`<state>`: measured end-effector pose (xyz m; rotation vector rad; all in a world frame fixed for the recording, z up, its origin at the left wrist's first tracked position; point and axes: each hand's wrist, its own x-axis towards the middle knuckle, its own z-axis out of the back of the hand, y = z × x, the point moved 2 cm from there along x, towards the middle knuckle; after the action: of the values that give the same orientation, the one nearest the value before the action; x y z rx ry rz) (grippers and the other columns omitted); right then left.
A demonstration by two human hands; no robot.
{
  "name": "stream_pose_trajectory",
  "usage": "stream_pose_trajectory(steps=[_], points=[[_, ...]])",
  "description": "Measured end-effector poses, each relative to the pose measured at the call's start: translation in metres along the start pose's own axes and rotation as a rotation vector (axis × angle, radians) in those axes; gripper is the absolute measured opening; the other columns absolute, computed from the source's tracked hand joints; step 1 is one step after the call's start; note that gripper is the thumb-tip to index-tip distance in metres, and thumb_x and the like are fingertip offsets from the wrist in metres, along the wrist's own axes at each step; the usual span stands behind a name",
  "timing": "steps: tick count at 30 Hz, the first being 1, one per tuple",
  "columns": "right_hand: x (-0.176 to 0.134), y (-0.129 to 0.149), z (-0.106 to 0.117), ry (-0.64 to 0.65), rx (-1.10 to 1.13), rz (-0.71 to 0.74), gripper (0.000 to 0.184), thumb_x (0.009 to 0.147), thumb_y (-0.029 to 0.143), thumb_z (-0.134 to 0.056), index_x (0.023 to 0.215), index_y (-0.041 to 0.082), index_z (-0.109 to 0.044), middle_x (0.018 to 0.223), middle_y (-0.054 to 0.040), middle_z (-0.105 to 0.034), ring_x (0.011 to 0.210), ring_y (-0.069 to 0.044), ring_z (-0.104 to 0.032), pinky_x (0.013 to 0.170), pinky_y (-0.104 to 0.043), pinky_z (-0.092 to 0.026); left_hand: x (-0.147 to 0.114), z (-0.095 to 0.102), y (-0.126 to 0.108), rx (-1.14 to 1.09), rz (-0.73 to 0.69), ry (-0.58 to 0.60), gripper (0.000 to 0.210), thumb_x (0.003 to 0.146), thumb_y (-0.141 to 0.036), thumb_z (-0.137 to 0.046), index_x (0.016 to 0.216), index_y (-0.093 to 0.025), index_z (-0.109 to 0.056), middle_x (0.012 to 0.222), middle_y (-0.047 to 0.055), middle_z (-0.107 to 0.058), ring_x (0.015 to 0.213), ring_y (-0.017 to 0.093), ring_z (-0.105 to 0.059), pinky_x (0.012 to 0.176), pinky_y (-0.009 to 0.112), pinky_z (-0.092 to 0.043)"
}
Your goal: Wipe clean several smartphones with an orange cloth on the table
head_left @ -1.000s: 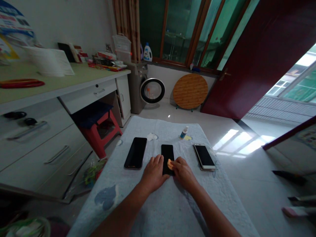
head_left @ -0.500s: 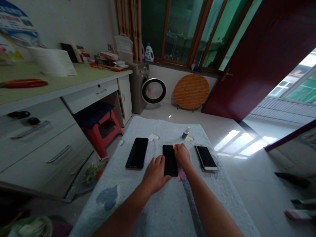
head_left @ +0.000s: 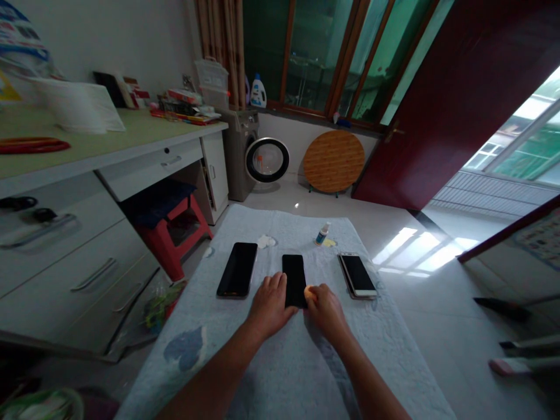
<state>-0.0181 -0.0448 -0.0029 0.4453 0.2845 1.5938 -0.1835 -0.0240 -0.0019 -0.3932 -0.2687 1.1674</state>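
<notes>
A black smartphone (head_left: 294,279) lies flat in the middle of the cloth-covered table. My left hand (head_left: 270,304) grips its left side, thumb at the bottom edge and fingers along the side. Pinched in my right hand (head_left: 327,310) is a small round orange pad (head_left: 310,293), which touches the phone's lower right edge. Left of them rests a larger black phone (head_left: 237,269). On the right, a white-framed phone (head_left: 359,275) sits on top of another flat device, mostly hidden. A small spray bottle (head_left: 322,234) with a blue label stands behind the middle phone.
The table (head_left: 266,385) has a pale blue patterned cloth. To the left are a white desk (head_left: 109,154) with drawers and a red stool (head_left: 184,233). Beyond stand a washing machine (head_left: 240,157) with its door open and a round wooden tabletop (head_left: 335,161) leaning on the wall.
My right hand has slid the orange pad from the phone's top right corner down to its lower right edge. My left hand keeps its hold. The view has shifted slightly.
</notes>
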Motion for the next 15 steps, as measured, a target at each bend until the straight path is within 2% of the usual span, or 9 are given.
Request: stream_pose_trajectory(steps=[4, 8, 11, 15], points=[[-0.026, 0.004, 0.004, -0.004, 0.051, -0.006, 0.019, 0.083, 0.012, -0.050, 0.091, 0.017, -0.067, 0.083, -0.0054, -0.061, 0.073, -0.015, -0.059, 0.068, -0.022, -0.040, 0.000, -0.001, 0.000, 0.018, -0.016, -0.019, 0.073, 0.076, -0.043, -0.062, 0.137, -0.014, -0.037, 0.141, 0.014, -0.043, 0.125, 0.033, -0.041, 0.106, 0.040, -0.032], [-0.037, 0.005, 0.004, -0.012, 0.101, -0.012, 0.019, 0.083, 0.012, -0.050, 0.091, 0.018, -0.067, 0.086, -0.0056, -0.060, 0.075, -0.016, -0.059, 0.069, -0.022, -0.041, 0.001, -0.003, 0.002, 0.030, -0.026, -0.030, 0.073, 0.076, -0.044, -0.062, 0.137, -0.012, -0.038, 0.139, 0.014, -0.044, 0.123, 0.033, -0.042, 0.105, 0.040, -0.033], [-0.033, 0.007, 0.005, -0.005, 0.098, -0.022, 0.019, 0.084, 0.012, -0.050, 0.088, 0.018, -0.067, 0.085, -0.0054, -0.061, 0.076, -0.016, -0.058, 0.070, -0.022, -0.040, 0.001, -0.003, 0.002, 0.027, -0.027, -0.023, 0.072, 0.076, -0.044, -0.063, 0.137, -0.014, -0.037, 0.140, 0.013, -0.043, 0.124, 0.033, -0.041, 0.106, 0.040, -0.033], [-0.013, 0.009, 0.004, 0.018, 0.060, -0.045, 0.021, 0.085, 0.012, -0.048, 0.086, 0.016, -0.069, 0.082, -0.0055, -0.061, 0.076, -0.015, -0.058, 0.071, -0.022, -0.038, 0.001, -0.002, 0.002, 0.033, -0.028, 0.003, 0.071, 0.077, -0.042, -0.062, 0.137, -0.014, -0.037, 0.141, 0.013, -0.042, 0.125, 0.032, -0.040, 0.106, 0.039, -0.032]])
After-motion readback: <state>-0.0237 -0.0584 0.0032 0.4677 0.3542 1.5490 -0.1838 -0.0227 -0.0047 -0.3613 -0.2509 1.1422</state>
